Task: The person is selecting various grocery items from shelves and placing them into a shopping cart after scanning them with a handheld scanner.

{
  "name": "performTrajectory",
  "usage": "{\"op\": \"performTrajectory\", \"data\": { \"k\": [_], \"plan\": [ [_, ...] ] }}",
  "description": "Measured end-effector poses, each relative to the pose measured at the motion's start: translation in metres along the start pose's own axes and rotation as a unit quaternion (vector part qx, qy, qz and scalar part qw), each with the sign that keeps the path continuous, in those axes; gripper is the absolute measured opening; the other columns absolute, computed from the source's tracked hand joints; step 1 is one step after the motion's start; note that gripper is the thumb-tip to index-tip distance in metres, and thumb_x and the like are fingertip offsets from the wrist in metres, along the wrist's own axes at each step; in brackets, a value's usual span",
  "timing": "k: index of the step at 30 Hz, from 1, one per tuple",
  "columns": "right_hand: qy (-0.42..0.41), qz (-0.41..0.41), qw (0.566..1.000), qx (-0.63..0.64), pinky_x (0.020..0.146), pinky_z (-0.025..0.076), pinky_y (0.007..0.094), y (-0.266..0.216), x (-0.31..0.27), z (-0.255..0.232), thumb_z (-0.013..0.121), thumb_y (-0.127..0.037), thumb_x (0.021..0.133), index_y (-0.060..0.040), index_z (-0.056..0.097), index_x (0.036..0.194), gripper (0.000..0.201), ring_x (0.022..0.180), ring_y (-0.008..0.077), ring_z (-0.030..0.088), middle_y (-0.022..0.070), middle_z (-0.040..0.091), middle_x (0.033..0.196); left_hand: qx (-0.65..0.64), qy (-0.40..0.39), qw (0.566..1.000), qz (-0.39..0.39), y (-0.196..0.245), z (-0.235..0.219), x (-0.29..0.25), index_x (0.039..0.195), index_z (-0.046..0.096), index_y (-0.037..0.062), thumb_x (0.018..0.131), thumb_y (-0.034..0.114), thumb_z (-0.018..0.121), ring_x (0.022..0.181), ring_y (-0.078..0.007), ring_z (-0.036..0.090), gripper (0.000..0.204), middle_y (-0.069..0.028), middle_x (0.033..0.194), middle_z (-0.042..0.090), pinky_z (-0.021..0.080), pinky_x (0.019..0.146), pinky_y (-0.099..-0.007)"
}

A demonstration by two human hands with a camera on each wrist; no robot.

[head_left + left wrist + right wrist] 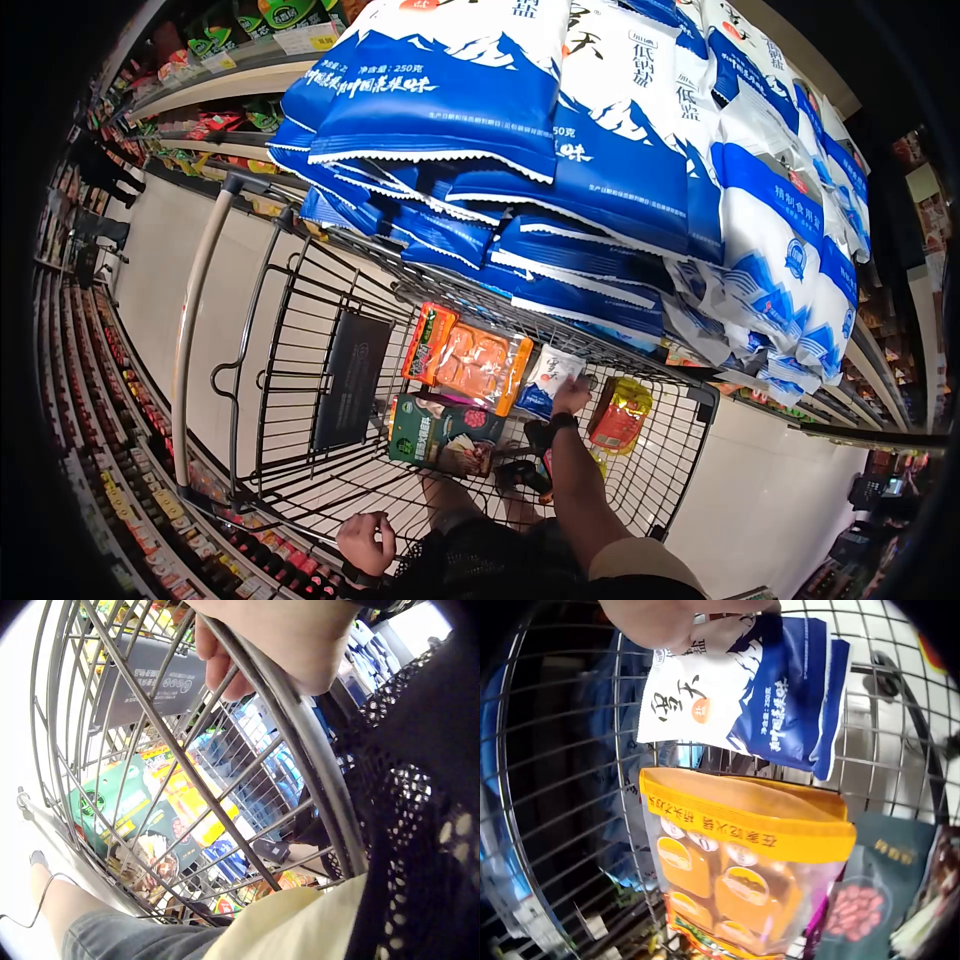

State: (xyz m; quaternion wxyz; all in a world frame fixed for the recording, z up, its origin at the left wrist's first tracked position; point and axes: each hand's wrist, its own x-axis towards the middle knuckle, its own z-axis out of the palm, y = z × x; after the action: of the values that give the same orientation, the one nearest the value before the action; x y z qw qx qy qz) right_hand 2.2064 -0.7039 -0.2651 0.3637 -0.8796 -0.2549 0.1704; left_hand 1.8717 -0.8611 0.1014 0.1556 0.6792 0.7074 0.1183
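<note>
My right hand (572, 395) reaches into a wire shopping cart (262, 330) and pinches the top of a white and blue salt bag (551, 375). In the right wrist view the hand (676, 619) holds that bag (742, 694) against the cart's wire side, just above an orange snack bag (739, 862). My left hand (365, 543) grips the cart's near rim. The left wrist view shows its fingers (217, 656) curled round the rim wire (304, 754).
In the cart lie the orange snack bag (468, 360), a dark green box (440, 435) and a red and yellow packet (620, 413). A stack of blue and white bags (560, 150) fills the shelf beyond. Aisle shelves (110, 400) run along the left.
</note>
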Motion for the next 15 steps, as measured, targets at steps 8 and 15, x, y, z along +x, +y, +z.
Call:
{"op": "performTrajectory", "data": {
  "k": [8,15],
  "plan": [
    [-0.088,0.086,0.992,0.024,0.074,0.049,0.0441,0.02,0.007,0.015,0.073,-0.019,0.068,0.0086,0.053,0.1,0.046,0.085,0.0396,0.058,0.0277,0.054,0.103,0.011,-0.001,1.0,0.006,-0.006,-0.002,-0.002,0.074,0.059,0.0059,0.072,0.007,0.057,0.055,-0.0269,0.054,0.003,-0.0079,0.062,0.056,0.042,0.052,-0.037],
    [-0.138,-0.039,0.988,-0.057,0.089,0.042,0.0481,-0.004,0.004,0.028,0.054,-0.009,0.071,0.0095,0.056,0.101,0.035,0.104,0.044,0.049,0.0292,0.057,0.096,-0.01,0.013,1.0,0.005,0.0,0.004,0.002,0.071,0.059,0.0043,0.072,0.005,0.056,0.055,-0.0298,0.053,0.003,-0.0101,0.061,0.055,0.04,0.052,-0.0386]
  ]
}}
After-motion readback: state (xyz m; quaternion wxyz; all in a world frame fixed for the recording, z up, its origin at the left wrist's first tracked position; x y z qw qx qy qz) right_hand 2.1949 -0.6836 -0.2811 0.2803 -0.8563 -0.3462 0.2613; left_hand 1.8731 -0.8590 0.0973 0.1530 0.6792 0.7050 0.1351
